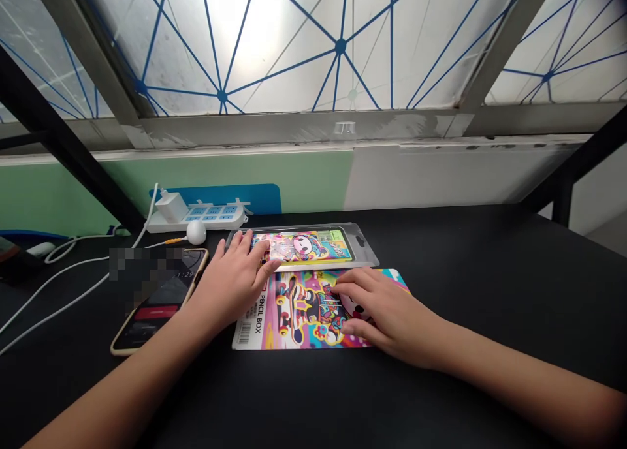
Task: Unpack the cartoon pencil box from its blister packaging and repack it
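A colourful pencil box (313,247) lies in a clear plastic shell (365,253) on the black desk. My left hand (240,273) rests on the left end of that shell, its fingers spread over the box's edge. Just in front lies a bright printed card (304,318) with "PENCIL BOX" and a barcode at its left end. Flat over the card's right half is my right hand (379,309), fingers apart and curved a little. It covers part of the printed figure. Neither hand grips anything.
Left of my left hand lies a phone (161,305) with a lit screen. Behind it stand a white power strip (215,217) with a plugged-in charger (171,206), a round white piece (196,232) and white cables (63,276). Black frame bars (83,155) rise at the desk's sides.
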A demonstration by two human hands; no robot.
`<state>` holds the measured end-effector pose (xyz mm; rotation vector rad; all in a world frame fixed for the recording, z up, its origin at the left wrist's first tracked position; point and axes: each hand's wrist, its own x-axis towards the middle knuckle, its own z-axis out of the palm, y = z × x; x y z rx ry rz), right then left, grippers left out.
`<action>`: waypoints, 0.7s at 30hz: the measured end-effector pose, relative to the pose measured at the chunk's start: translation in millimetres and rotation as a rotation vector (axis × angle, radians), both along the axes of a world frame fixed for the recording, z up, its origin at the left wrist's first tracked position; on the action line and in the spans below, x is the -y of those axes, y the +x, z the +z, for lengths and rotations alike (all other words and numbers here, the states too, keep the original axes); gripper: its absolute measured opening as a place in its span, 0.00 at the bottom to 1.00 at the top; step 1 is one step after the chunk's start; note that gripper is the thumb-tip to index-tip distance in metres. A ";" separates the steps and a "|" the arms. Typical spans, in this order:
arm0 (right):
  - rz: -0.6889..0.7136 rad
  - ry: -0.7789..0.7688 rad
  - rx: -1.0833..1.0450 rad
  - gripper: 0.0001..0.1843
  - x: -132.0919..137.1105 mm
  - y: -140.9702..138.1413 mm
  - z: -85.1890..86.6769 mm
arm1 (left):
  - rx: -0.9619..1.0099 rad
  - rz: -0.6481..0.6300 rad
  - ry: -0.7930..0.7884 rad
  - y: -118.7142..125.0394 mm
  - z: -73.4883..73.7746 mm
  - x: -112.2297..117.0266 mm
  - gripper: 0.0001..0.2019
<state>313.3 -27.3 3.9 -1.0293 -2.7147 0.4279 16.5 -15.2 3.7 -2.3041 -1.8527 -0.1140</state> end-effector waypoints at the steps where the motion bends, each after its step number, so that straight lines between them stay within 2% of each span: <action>1: -0.042 0.012 0.012 0.32 -0.8 0.1 -2.0 | -0.006 0.008 0.005 0.5 -0.4 -0.2 0.30; 4: -0.123 0.014 0.031 0.39 -2.6 0.3 -7.7 | -0.007 0.025 0.028 2.1 -1.0 -1.1 0.31; 6: -0.138 0.011 0.016 0.40 -3.5 0.4 -9.9 | 0.005 0.007 0.040 2.8 -0.8 -1.6 0.31; 11: -0.158 0.035 -0.065 0.32 -5.7 0.4 -9.4 | 0.031 -0.078 0.028 2.7 -0.8 -2.3 0.29; 17: -0.269 0.092 -0.049 0.20 -7.7 -2.1 -11.4 | 0.078 -0.085 0.014 1.2 -3.1 -6.0 0.29; 21: -0.262 0.086 -0.042 0.19 -7.6 -1.8 -10.0 | 0.101 -0.081 -0.012 -1.0 -2.1 -8.1 0.28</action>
